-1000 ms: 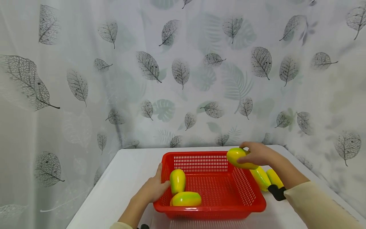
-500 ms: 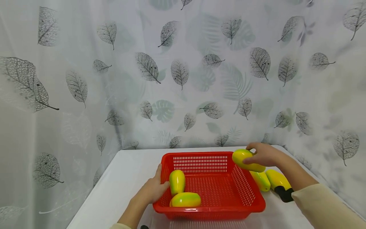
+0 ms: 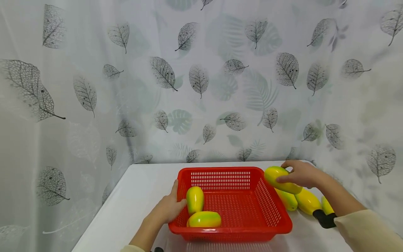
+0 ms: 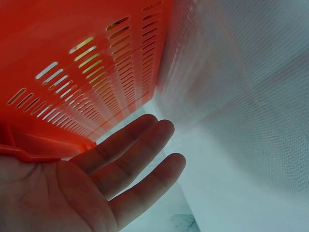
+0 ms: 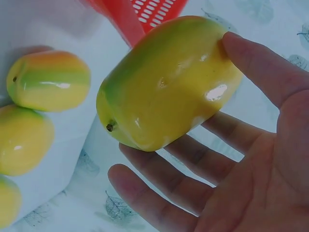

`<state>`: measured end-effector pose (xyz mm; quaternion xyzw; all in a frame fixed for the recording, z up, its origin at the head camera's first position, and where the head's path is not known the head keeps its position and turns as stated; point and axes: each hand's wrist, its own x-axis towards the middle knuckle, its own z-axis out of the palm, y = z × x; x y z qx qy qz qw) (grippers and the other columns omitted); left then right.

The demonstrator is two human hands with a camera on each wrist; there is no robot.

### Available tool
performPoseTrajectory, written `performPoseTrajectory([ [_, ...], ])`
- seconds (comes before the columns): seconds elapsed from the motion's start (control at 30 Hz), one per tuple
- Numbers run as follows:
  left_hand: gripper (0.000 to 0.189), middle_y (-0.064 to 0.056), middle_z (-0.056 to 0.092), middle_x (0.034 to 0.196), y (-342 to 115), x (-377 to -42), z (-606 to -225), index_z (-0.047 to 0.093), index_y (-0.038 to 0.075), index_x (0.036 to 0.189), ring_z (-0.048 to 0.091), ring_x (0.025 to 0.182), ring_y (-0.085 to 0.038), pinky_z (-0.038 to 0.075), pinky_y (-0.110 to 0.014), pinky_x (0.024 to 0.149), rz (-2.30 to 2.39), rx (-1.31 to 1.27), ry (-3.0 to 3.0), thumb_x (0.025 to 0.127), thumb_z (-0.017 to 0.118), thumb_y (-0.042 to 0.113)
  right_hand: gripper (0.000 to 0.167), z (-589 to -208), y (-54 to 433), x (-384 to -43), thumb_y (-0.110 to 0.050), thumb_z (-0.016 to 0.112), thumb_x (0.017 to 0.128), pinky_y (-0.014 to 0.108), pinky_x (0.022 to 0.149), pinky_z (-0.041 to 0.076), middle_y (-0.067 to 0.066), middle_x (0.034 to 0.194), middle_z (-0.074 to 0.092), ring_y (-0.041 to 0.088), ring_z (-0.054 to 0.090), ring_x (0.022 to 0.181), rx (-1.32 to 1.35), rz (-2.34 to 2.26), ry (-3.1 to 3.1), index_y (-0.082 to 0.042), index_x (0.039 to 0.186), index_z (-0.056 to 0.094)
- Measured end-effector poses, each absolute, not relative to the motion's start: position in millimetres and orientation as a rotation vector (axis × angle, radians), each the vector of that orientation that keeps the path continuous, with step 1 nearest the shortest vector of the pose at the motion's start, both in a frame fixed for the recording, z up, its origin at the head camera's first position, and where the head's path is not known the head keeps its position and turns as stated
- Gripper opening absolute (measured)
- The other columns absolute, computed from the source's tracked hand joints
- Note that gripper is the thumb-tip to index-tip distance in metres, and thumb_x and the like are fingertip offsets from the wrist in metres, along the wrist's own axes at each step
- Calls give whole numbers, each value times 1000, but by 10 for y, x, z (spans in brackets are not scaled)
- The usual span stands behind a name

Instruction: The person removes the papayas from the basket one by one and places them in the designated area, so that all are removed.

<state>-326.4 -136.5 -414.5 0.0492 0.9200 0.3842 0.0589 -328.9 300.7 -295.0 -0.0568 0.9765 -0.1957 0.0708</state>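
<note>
A glossy yellow-green mango is in my right hand, above the right rim of a red plastic basket. In the right wrist view, thumb and fingers grip the mango from its sides. My left hand rests on the basket's left rim, the thumb lying over the edge. Its other fingers extend fairly straight outside the wall in the left wrist view. Inside the basket, one mango stands lengthwise at the left, and another mango lies crosswise near the front.
Several more mangoes lie in a row on the white table, right of the basket, among them a mango partly under my right arm. A leaf-patterned curtain hangs behind and on both sides.
My right hand has moved right and slightly down with the mango, from the basket's back right corner to outside its right rim. The left hand and basket have stayed in place.
</note>
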Motion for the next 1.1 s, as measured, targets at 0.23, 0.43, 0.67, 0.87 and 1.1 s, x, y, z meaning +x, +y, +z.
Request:
performPoseTrajectory([
  [0.23,96,-13,69,91,-1363,-3255,-4136,5,6,166,70,60,-20,63,-38,58,1169,151,2786,92,63,26,84,-2966,3102,-3242,-53,74,87,47,67,63,34,127,59,27,64,90,-81,-630,2888,7,140,50],
  [0.43,97,-13,69,93,-1364,-3246,-4140,5,5,166,70,61,-20,63,-37,57,1187,166,2783,92,64,25,88,-2993,3181,-3208,-55,72,89,52,67,63,38,133,50,37,64,99,-21,-709,2830,9,142,45],
  [0.67,97,-13,69,94,-1363,-3248,-4123,5,6,166,71,62,-20,63,-38,58,1183,155,2784,92,64,26,90,-2982,3256,-3215,-58,71,89,53,69,63,39,130,51,42,64,102,22,-695,2809,11,141,44],
  [0.87,97,-14,69,95,-1357,-3248,-4119,5,7,166,70,61,-20,63,-37,57,1183,153,2784,92,64,25,91,-2996,3291,-3207,-58,71,89,51,68,64,39,128,52,39,65,99,37,-683,2799,12,141,45],
  [1.1,97,-14,70,96,-1360,-3258,-4137,5,7,166,70,61,-20,63,-37,57,1183,153,2785,92,64,26,90,-3043,3318,-3176,-56,70,90,51,69,64,37,125,55,35,66,96,50,-700,2777,14,141,43],
])
